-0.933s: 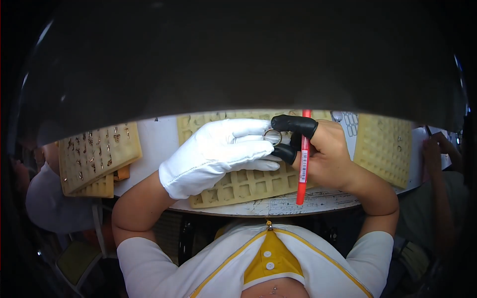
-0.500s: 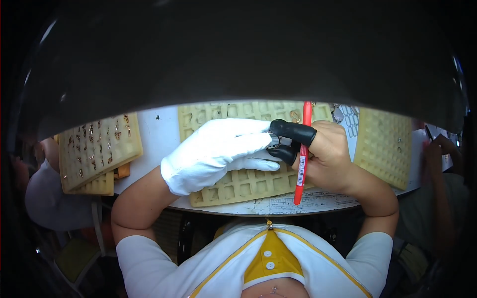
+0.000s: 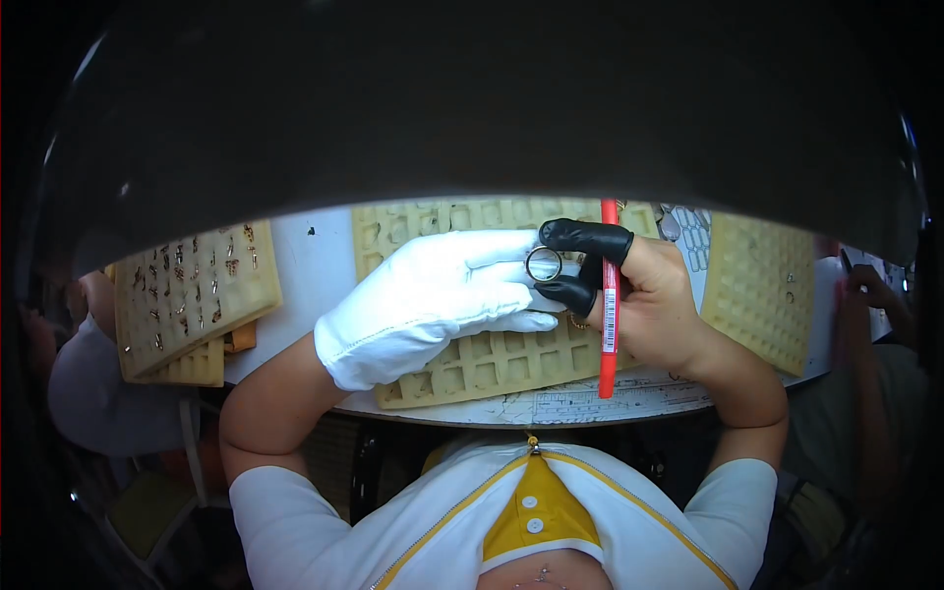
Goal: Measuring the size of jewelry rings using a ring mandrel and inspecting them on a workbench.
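Note:
A thin dark-rimmed ring [image 3: 531, 255] stands upright between my hands, above a cream compartment tray [image 3: 428, 390]. My right hand [image 3: 649, 290] pinches it between index finger and thumb, both in black finger covers. A red pen [image 3: 609, 339] lies across that hand, held in the crook behind the thumb and index finger. On my left hand [image 3: 413, 305] is a white glove; its fingers stretch out slightly apart, the tips at the ring's left side and behind it. Whether they also grip the ring is hard to see. A small gold piece [image 3: 578, 321] shows below the right thumb.
At left, a tray [image 3: 197, 285] with rows of small gold-coloured pieces rests on another tray. A further compartment tray [image 3: 757, 295] is at right, beside a clear patterned sheet [image 3: 692, 241]. People sit on both sides. A dark visor edge hides the far table.
The ring has turned to show its full circle and moved slightly up. My right thumb and index finger have shifted round it. The red pen has swung more upright.

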Motion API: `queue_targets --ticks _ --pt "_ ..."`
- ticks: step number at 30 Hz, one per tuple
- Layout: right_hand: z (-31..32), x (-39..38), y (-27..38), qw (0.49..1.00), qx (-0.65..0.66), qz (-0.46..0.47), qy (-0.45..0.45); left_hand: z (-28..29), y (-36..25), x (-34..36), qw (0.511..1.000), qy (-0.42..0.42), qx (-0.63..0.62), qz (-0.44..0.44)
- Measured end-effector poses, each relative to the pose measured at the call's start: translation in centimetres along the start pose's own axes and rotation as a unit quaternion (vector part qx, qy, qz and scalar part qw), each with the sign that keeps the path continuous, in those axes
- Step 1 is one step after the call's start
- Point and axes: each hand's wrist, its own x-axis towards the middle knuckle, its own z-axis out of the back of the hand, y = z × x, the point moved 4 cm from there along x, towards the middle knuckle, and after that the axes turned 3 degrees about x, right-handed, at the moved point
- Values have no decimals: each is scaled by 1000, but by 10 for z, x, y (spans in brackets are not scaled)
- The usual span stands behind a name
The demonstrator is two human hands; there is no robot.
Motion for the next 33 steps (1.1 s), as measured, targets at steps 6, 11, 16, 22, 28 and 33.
queue_targets --ticks 6,11,16,22,28,33 --pt "1 2 4 999 -4 -37 26 -3 -4 -2 999 -3 -41 23" --pt "1 1 5 999 -11 -39 28 -5 -5 -3 994 1 -104 40" --pt "0 2 5 999 -11 -20 27 -3 -5 -4 998 -4 -42 39" --pt "0 -3 2 990 -124 69 15 -1 1 -3 987 -20 -150 61" --pt "2 -3 4 978 -184 100 -15 -3 -2 -2 998 2 -54 21" --pt "7 -1 18 958 -259 121 6 -3 -1 1 1000 2 -19 16"
